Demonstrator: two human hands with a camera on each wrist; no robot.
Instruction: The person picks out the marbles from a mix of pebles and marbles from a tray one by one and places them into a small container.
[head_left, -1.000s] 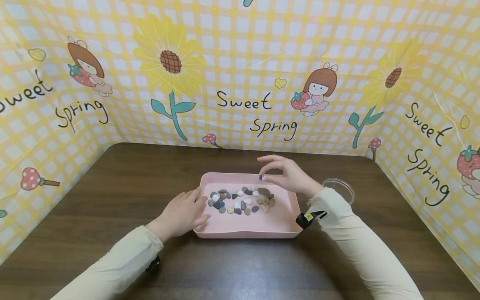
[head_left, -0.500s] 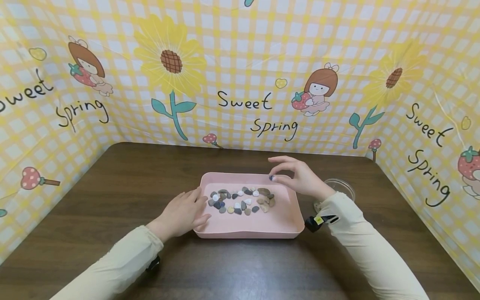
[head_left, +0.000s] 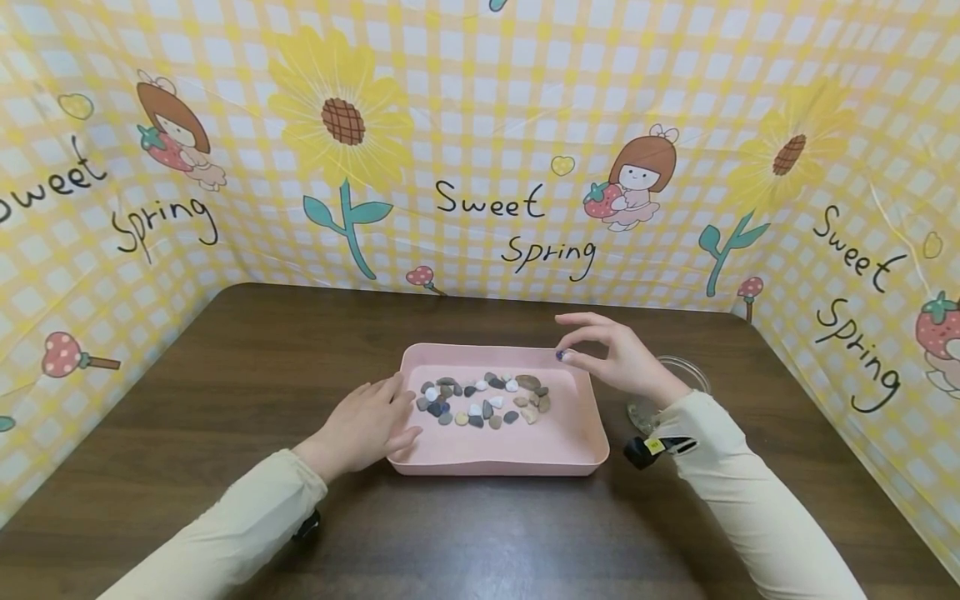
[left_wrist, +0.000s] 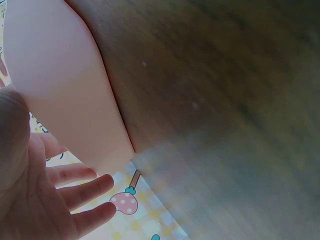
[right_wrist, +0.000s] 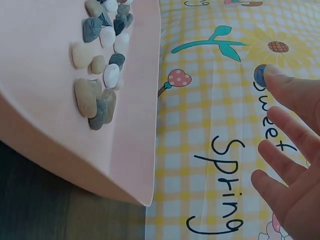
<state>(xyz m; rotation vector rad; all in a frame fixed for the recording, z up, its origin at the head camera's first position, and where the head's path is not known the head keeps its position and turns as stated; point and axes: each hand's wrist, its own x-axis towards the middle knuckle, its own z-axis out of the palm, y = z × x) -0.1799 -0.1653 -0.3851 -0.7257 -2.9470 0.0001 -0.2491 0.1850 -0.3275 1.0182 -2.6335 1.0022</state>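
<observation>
My right hand [head_left: 618, 358] hovers over the far right rim of the pink tray [head_left: 498, 457]. Its thumb and index finger pinch a small, round, shiny blue marble [right_wrist: 259, 76]; the other fingers are spread apart. Grey, white, brown and tan pebbles [head_left: 487, 410] lie on the tray floor, roughly in a loop. At the tray's left side rests my left hand [head_left: 363, 425], fingers extended and holding nothing. The left wrist view has its thumb [left_wrist: 12, 112] against the tray's outer wall [left_wrist: 75, 100], as far as I can tell.
A clear round dish [head_left: 693, 368] stands right of the tray, partly hidden by the right wrist. Below it on the brown table [head_left: 480, 533] shows something clear and greenish [head_left: 642, 415]. A yellow checked cloth [head_left: 480, 100] encloses the back and sides.
My right hand has moved to the right across the tray's far rim, carrying the blue marble. More of the clear greenish item shows now. The left hand and the pebbles keep their places.
</observation>
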